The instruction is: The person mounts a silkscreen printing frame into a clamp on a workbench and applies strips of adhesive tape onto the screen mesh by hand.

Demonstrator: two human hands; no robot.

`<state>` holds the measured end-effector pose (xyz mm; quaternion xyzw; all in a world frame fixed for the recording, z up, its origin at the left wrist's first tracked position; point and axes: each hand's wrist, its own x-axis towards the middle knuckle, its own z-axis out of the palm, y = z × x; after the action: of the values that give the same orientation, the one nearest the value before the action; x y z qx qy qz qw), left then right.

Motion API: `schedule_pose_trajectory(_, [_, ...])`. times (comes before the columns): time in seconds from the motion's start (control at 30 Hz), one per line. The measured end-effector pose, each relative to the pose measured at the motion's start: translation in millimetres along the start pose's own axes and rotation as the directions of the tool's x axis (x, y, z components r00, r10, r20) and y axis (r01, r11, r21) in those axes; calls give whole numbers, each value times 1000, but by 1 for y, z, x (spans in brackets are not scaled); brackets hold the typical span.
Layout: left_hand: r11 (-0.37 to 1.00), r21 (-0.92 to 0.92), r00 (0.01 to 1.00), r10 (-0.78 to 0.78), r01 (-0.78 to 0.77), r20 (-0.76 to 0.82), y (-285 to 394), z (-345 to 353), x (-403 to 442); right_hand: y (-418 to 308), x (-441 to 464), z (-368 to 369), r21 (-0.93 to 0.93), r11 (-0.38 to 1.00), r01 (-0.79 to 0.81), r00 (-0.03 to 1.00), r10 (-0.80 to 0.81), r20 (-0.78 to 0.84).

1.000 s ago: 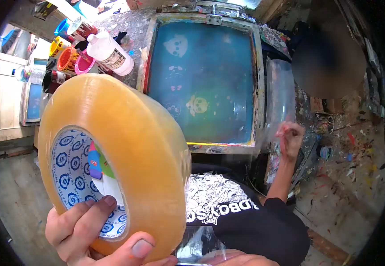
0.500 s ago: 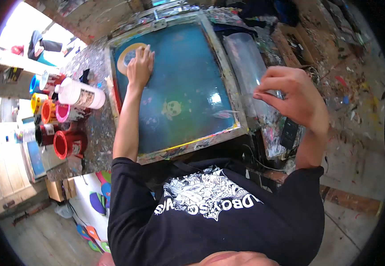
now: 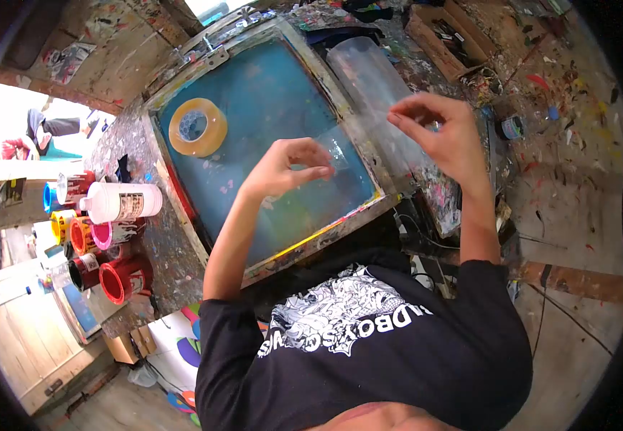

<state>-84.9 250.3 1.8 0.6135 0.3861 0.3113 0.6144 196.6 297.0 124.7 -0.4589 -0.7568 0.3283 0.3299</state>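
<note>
A thin clear strip of tape [image 3: 343, 146], hard to see against the blue screen, spans the gap between my hands. Its left end is pinched by my left hand [image 3: 290, 169], above the right part of the framed screen [image 3: 254, 93]. Thumb and fingertips of my right hand [image 3: 437, 136] come together at the strip's other end, over the frame's right side. The roll of yellowish tape [image 3: 213, 129] lies flat on the screen's upper left, touched by neither hand.
A white bottle [image 3: 139, 202] and several paint pots, one of them red [image 3: 126, 279], stand left of the frame. Right of it lie a clear plastic sheet [image 3: 372, 82] and an open cardboard box [image 3: 455, 39]. A person [image 3: 20, 147] is visible far left.
The tape roll, first close to the camera in my left hand, was set on the screen and let go. My left hand then moved right and down, to the clear strip near my right hand.
</note>
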Motion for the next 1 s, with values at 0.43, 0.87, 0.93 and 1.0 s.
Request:
schedule_pose_trajectory(0.43, [978, -75, 971, -204, 196, -125, -29, -62, 56, 91, -120, 71, 614, 653, -443, 831, 557, 8])
schedule_pose_trajectory(0.87, [970, 231, 997, -73, 73, -5, -62, -81, 115, 85, -121, 108, 412, 636, -653, 709, 704, 37])
schedule_pose_trajectory(0.93, [972, 227, 998, -53, 55, -13, -70, -81, 118, 84, -122, 113, 375, 679, -631, 728, 686, -16])
schedule_pose_trajectory(1.0, [974, 224, 999, -31, 34, -19, -76, -79, 119, 84, -123, 115, 336, 719, -608, 746, 663, -70])
